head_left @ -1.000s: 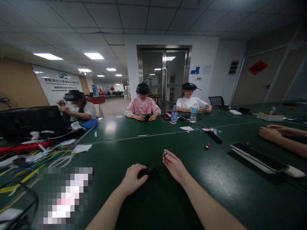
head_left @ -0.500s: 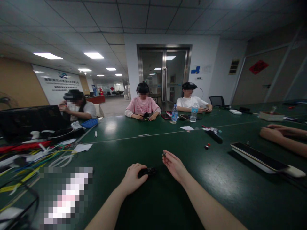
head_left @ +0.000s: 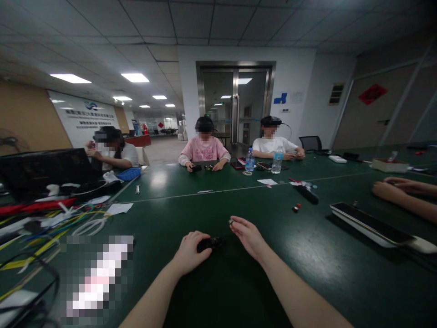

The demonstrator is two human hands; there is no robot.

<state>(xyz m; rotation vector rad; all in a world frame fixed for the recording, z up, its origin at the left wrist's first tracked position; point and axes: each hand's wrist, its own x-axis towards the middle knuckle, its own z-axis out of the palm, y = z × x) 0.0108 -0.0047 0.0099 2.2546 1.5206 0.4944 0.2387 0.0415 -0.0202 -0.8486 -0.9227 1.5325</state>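
My left hand (head_left: 191, 251) is closed around one end of a small black object (head_left: 215, 243) on the green table. The object is too dark to name its kind, and my palm hides part of it. Just to its right, my right hand (head_left: 251, 238) is raised over the table. Its thumb and fingertips pinch a tiny greyish piece (head_left: 231, 222), too small to name. That piece is apart from the black object.
Beyond my hands lie a black-handled tool (head_left: 307, 193) and a small red-and-dark item (head_left: 296, 208). A phone on a white stand (head_left: 372, 224) is at right, near another person's hands (head_left: 392, 191). Cables (head_left: 90, 225) clutter the left. Two bottles (head_left: 277, 160) stand farther back.
My right fingertips have shifted slightly left and turned, so the tiny piece looks lighter. My left hand stays on the black object. Across the table, the person in pink has moved their hands apart.
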